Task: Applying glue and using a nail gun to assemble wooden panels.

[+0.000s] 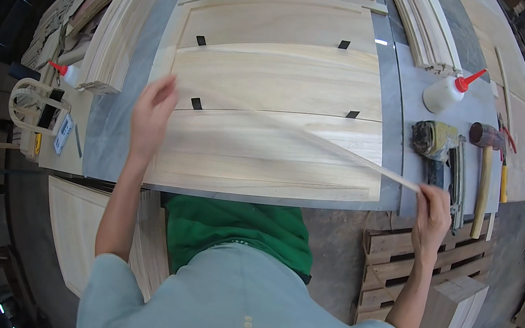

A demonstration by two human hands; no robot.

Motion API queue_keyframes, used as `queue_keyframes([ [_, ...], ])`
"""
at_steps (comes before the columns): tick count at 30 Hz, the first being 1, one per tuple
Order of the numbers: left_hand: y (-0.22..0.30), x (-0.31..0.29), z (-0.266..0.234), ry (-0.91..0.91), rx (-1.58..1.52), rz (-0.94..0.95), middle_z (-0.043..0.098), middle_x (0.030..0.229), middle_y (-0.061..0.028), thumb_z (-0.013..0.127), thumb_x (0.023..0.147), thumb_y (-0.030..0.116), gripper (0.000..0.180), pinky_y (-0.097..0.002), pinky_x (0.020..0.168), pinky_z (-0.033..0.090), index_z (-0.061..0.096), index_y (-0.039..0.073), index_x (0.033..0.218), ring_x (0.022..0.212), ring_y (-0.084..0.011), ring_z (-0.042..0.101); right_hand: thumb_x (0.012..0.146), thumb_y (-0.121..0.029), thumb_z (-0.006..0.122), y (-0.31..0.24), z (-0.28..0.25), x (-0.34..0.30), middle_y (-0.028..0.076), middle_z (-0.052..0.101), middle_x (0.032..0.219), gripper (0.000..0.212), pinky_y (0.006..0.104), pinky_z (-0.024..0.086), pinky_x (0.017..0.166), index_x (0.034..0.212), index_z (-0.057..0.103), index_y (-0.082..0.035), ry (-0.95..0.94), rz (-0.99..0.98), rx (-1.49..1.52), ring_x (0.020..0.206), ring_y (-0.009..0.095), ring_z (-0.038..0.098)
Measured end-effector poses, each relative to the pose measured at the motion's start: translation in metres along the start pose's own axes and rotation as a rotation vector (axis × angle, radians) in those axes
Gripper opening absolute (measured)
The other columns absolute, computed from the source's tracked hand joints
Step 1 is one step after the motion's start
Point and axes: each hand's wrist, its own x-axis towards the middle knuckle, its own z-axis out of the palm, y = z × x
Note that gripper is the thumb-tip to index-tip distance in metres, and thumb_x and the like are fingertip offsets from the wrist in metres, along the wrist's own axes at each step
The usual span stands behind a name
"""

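A long, thin wooden strip [364, 159] slants over the panel, its right end pinched in my right hand [431, 217], just beyond the panel's right edge. Toward the left the strip fades into motion blur. My left hand [152, 119] is at the panel's left edge, fingers pointing away from me and smeared. Whether they touch the strip's far end is unclear. Beneath both hands lies a pale wooden panel [276, 83] made of wide boards, flat on the grey worktable [115, 139]. Several small black pieces, among them one [197, 104] near my left hand, sit along its seams.
Stacked wooden strips [130, 24] stand at left, more [425, 24] at far right. Right of the panel are a white glue bottle [443, 95] with red nozzle, a mallet [485, 167] and a taped tool [435, 139]. A pallet [391, 269] stands below the table's right side.
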Motion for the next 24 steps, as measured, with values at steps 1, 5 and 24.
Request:
queue_keyframes([
  [1, 0.008, 0.022, 0.017, -0.015, -0.054, 0.089, 0.057, 0.108, -0.0077, 0.057, 0.085, 0.004, 0.035, -0.0272, 0.088, 0.044, 0.057, 0.002, 0.120, 0.097, -0.0152, 0.055, 0.082, -0.001, 0.061, -0.005, -0.009, -0.007, 0.010, 0.060, 0.083, 0.010, 0.0312, 0.046, 0.069, 0.091, 0.062, 0.001, -0.051, 0.166, 0.068, 0.076, 0.025, 0.057],
  [5, 0.053, 0.090, 0.124, -0.130, 0.168, 0.588, 0.055, 0.118, -0.0147, 0.055, 0.080, -0.003, 0.048, -0.0343, 0.094, 0.043, 0.052, 0.009, 0.126, 0.107, -0.0273, 0.055, 0.086, -0.007, 0.061, 0.004, -0.019, -0.055, 0.004, 0.059, 0.076, 0.010, 0.0238, 0.043, 0.061, 0.092, 0.063, 0.002, -0.146, 0.640, 0.486, 0.068, 0.011, 0.055],
  [24, 0.095, 0.133, 0.307, -0.462, 0.342, 0.996, 0.056, 0.117, -0.0114, 0.053, 0.073, -0.005, 0.036, -0.0410, 0.096, 0.040, 0.062, 0.005, 0.106, 0.113, -0.0307, 0.047, 0.087, -0.006, 0.059, -0.021, 0.020, -0.041, 0.008, 0.064, 0.075, 0.012, 0.0246, 0.048, 0.054, 0.095, 0.061, 0.003, 0.069, 1.083, 1.249, 0.061, 0.013, 0.059],
])
